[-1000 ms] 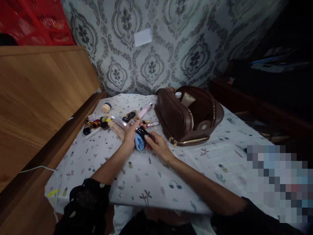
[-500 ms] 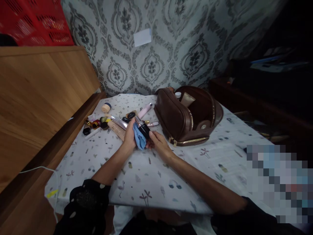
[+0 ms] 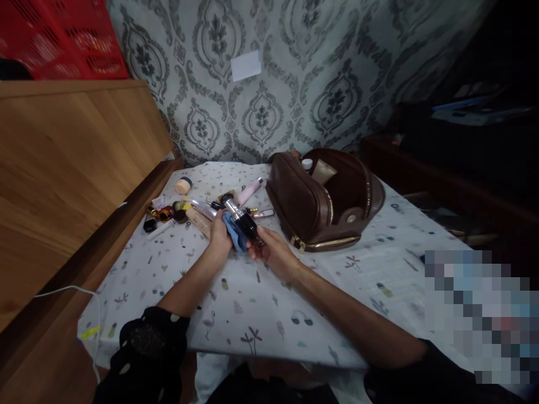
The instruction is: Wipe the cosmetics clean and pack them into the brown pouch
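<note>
A black cosmetic bottle with a silver section (image 3: 249, 225) is held tilted over the table, and my right hand (image 3: 275, 251) grips its lower black end. My left hand (image 3: 220, 233) is closed on a blue cloth (image 3: 234, 234), which lies against the bottle's side. Just beyond my hands, partly hidden by them, is a loose group of cosmetics. It includes a beige tube (image 3: 197, 220), a pink tube (image 3: 250, 192), a round black-lidded jar (image 3: 183, 185) and a slim white stick (image 3: 160, 230).
An open brown cosmetic bag (image 3: 298, 196) stands right of the cosmetics, with a gold tube (image 3: 323, 171) inside. A printed white cloth (image 3: 252, 303) covers the table. Wooden panelling (image 3: 76, 168) borders the left, with a red crate (image 3: 76, 39) above. A white cable (image 3: 97, 314) hangs at the left edge.
My left hand and the cloth have shifted slightly left, and the left thumb has dropped away from the bottle's top. More of the silver section shows. My right hand keeps its grip.
</note>
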The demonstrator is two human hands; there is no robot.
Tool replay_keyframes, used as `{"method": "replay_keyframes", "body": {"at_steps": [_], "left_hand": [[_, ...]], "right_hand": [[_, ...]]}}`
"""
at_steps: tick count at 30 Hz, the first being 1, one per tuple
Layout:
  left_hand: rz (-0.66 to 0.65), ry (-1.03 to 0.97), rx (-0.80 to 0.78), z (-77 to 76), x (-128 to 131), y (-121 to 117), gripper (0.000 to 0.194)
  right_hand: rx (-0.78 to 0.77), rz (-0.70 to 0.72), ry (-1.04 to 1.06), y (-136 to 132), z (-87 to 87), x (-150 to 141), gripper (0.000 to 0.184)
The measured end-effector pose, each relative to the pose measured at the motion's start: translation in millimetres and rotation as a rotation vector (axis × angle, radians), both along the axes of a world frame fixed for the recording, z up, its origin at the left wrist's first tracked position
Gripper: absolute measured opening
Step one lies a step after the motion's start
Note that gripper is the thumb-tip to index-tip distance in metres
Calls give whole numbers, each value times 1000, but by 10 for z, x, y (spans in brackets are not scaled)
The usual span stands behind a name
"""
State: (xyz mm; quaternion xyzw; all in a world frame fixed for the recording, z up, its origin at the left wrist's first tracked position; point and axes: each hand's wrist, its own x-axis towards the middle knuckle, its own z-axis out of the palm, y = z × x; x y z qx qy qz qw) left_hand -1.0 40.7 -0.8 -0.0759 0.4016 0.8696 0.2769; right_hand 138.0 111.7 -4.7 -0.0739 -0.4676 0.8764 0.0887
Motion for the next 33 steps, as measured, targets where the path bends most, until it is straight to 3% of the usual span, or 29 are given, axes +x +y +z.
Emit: {"method": "replay_keyframes", "body": {"at_steps": [4,7,11,18,26,33], "left_hand": [[-15,38,52,67,94,-18,27],[-163,144,149,122,158,-54,25],[-294,248,146,139,180,-91,50],[-434,357,103,195,268,-104,45],[-218,233,40,122,270,-32,40],[-69,254,7,38,202,23,33]], "right_hand": [[-14,-42,-85,10,-74,-24,53],[-35,-93,-88,49,-103,-39,51],[-4,-114,-77,77,-90,-43,55],[110,-120,-91,60,-103,-41,57],[516,-87,-40,4,-172,-50,47],[611,-181,-20,-51,-188,-32,48]]}}
